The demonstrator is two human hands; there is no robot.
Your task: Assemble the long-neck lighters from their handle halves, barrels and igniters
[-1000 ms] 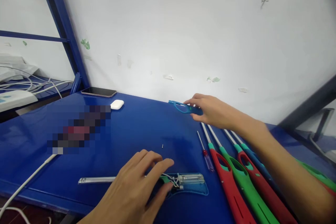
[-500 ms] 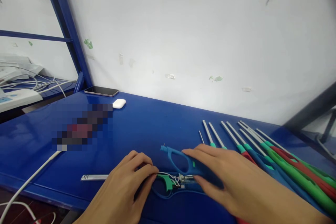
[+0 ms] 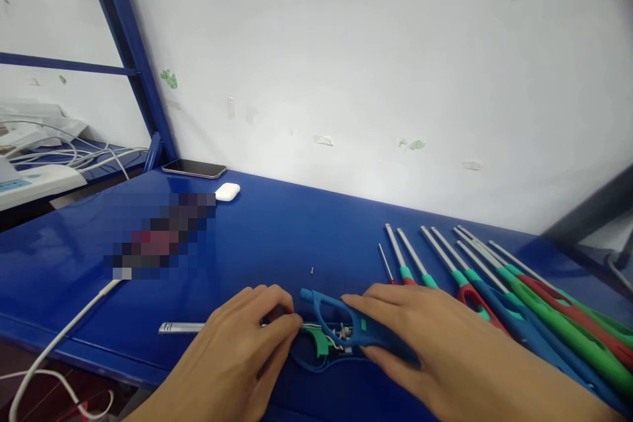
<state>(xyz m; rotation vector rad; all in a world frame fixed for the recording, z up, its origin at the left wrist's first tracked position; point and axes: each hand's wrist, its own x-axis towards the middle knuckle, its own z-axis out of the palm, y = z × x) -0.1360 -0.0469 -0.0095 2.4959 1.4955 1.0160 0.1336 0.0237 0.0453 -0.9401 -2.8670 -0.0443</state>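
An opened long-nosed gas lighter lies on the blue table, its metal tube [image 3: 182, 328] pointing left. My left hand [image 3: 242, 343] is closed over the lighter's neck, thumb and fingertips pinched together beside the green trigger [image 3: 321, 341]. Wires and small metal parts show in the lower blue shell [image 3: 309, 365]. Gripped between thumb and fingers of my right hand [image 3: 415, 326], the blue upper shell [image 3: 380, 337] hangs tilted just over the lower one, partly covering the inner parts. Its narrow end points left. A tiny screw [image 3: 312, 271] stands on the table behind it.
Several long-nosed lighters [image 3: 539, 336] lie in a row at the right, beside a thin screwdriver [image 3: 386, 262]. A phone [image 3: 194, 169] and a white earphone case [image 3: 228, 192] lie at the back left. A white cable [image 3: 64, 333] runs to a blurred-out object [image 3: 163, 237].
My right hand has lowered the upper shell slightly towards the lower one, so more of the inner parts are covered. My left hand stays at the neck. The view has shifted a little.
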